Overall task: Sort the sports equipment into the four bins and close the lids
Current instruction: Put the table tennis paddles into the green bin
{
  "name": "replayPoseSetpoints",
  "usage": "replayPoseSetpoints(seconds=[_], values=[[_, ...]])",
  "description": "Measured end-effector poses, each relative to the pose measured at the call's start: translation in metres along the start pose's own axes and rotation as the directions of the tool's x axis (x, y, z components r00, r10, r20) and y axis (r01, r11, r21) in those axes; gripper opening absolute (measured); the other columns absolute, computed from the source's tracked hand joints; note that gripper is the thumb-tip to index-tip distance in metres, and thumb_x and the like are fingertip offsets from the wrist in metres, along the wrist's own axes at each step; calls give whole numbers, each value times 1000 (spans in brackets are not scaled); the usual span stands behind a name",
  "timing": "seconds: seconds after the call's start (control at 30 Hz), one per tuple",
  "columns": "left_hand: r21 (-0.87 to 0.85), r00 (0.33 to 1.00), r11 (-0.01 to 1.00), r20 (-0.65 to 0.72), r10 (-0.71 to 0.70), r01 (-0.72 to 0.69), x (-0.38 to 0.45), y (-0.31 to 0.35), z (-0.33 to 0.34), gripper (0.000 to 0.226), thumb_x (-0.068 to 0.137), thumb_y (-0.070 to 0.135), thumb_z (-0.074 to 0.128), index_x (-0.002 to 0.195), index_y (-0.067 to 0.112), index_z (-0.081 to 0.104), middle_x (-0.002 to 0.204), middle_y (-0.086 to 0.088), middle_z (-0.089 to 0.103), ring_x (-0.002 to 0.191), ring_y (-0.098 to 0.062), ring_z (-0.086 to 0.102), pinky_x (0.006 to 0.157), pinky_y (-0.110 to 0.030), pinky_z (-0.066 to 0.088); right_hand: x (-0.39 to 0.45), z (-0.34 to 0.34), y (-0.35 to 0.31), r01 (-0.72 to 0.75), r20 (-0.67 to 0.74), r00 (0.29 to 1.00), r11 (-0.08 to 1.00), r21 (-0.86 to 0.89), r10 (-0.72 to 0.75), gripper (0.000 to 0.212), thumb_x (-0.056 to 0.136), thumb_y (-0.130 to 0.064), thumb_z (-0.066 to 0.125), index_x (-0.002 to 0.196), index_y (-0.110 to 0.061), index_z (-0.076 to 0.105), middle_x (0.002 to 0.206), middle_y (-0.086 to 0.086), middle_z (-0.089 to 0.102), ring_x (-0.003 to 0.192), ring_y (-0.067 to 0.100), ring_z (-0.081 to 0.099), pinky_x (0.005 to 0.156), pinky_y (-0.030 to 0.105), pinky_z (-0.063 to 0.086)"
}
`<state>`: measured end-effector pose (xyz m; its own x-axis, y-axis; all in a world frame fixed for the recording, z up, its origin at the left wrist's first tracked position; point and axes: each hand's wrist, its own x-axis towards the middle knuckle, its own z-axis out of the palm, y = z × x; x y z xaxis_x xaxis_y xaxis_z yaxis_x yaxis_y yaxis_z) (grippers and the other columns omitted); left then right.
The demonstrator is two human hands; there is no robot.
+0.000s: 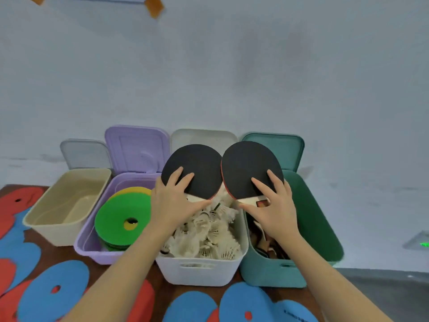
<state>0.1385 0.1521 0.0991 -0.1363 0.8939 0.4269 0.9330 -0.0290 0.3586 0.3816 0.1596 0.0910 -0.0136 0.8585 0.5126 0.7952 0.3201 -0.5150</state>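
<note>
My left hand [173,201] is gripping one black paddle [192,169]. My right hand [275,205] is gripping another paddle [249,166], both hovering over the white shuttlecock bin [199,271].

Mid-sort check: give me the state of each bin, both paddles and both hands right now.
Beige bin: lid up, empty.
Purple bin: lid up, holds green discs.
White bin: lid up, full of shuttlecocks.
Green bin: lid up, holds paddles.
Left paddle: held by left hand.
Right paddle: held by right hand.
</note>
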Motion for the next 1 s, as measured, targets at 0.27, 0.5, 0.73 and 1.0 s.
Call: replayPoseSetpoints(seconds=[0.27, 0.5, 0.73, 1.0], values=[[45, 990, 992, 72, -125, 122, 3, 76, 34, 101, 47, 91, 32, 132, 38, 46, 147, 8, 35, 131, -31, 31, 107, -47, 31, 11, -24, 113, -169, 197, 961, 977, -132, 193, 72, 62, -61, 73, 127, -35, 55, 149, 0, 34, 133, 38, 26, 107, 49, 32], [51, 986, 994, 134, -101, 95, 11, 111, 49, 88, 58, 81, 56, 134, 40, 41, 149, 13, 28, 129, -30, 32, 104, -44, 35, 1, -1, 133, -56, 468, 851, 926, -373, 240, 76, 74, -82, 29, 140, -45, 32, 158, -3, 8, 142, 32, 6, 113, 47, 7], [-18, 954, 1000, 298, 25, -21, 9, 156, 73, 89, 58, 77, 61, 137, 41, 37, 150, 14, 25, 129, -28, 28, 108, -44, 28, 15, -27, 134, -40, 217, 975, 997, -69, 54, 61, 89, -58, 14, 145, -37, 26, 151, -9, 29, 137, 8, 25, 104, 31, 12], [-79, 914, 995, 406, -21, 58, 2, 190, 116, 88, 61, 77, 59, 137, 38, 38, 150, 11, 26, 132, -31, 27, 109, -44, 27, 13, -36, 146, -68, 263, 958, 984, -164, 110, 47, 98, -46, 30, 142, -32, 34, 153, -3, 27, 136, 8, 27, 100, 29, 8]])
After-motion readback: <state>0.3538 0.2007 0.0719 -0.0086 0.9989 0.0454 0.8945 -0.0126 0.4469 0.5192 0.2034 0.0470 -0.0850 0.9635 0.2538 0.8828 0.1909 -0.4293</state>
